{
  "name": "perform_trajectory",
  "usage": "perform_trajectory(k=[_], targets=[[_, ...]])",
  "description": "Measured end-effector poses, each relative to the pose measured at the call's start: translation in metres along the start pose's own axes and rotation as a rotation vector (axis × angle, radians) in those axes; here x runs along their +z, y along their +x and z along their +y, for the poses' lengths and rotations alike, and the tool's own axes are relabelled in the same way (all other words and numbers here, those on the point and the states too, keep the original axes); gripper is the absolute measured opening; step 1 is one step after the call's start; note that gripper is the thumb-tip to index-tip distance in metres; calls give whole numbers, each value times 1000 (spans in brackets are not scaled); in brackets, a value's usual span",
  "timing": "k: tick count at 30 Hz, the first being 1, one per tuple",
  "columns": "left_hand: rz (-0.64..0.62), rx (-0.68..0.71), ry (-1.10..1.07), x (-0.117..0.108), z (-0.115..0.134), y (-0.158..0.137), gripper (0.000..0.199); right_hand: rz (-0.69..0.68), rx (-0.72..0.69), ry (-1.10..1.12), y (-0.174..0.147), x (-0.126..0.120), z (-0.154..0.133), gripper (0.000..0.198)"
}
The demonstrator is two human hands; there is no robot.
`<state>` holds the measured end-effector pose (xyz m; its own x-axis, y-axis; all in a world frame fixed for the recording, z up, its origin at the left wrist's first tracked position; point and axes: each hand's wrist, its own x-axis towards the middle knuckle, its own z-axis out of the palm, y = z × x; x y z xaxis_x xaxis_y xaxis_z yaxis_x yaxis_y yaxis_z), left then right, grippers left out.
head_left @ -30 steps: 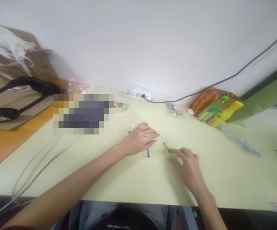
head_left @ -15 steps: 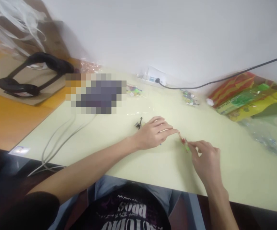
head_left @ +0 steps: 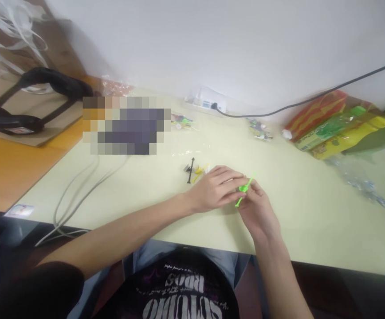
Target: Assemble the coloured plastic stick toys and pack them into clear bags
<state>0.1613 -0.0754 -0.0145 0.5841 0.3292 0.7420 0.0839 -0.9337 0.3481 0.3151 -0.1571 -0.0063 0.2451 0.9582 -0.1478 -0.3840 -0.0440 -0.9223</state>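
My left hand [head_left: 216, 189] and my right hand [head_left: 261, 212] meet above the table, both closed on a bright green plastic toy part [head_left: 243, 188]. It has a thin slanting rod and a rounded middle. The left fingertips press at its middle from the left, while the right fingers and thumb hold it from behind. What else sits between the fingers is hidden. Just left of my left hand lie a thin black plastic piece [head_left: 191, 171] and a yellow plastic piece [head_left: 198, 170], the latter partly covered by that hand.
Small colourful parts lie farther back [head_left: 183, 122], with another cluster [head_left: 261, 129] to the right. Snack packages [head_left: 335, 128] and clear plastic wrap [head_left: 359, 181] are on the right. A black cable [head_left: 279, 107] runs along the wall. At left are a black-padded frame [head_left: 36, 99] and pale cables [head_left: 66, 199].
My right hand has moved left and up to meet my left hand. The green part has turned and now shows clearly between them. The yellow piece shows more, and the view has shifted slightly.
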Motion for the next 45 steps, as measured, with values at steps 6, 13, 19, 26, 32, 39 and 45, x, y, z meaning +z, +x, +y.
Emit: perform_trajectory(k=[6, 13, 19, 26, 32, 39, 45], targets=[[34, -82, -88, 0, -7, 1, 18, 14, -18, -44, -3, 2, -4, 20], [34, -180, 9, -4, -5, 3, 20, -58, -172, -386, -12, 1, -11, 30], [-54, -177, 127, -6, -4, 5, 31, -4, -465, -1032, -13, -1, -14, 24], [-135, -59, 268, -4, -2, 6, 24, 7, -475, -1227, -19, -2, -5, 30], [-82, -23, 348, -31, -24, 6, 15, 476, -343, -919, -10, -39, -42, 29], [-362, -63, 420, -25, -43, 32, 14, 108, -166, -1417, -3, -26, -25, 36], [-583, -69, 516, 1, -40, 29, 20, 51, -31, -1709, 14, 0, -8, 35]])
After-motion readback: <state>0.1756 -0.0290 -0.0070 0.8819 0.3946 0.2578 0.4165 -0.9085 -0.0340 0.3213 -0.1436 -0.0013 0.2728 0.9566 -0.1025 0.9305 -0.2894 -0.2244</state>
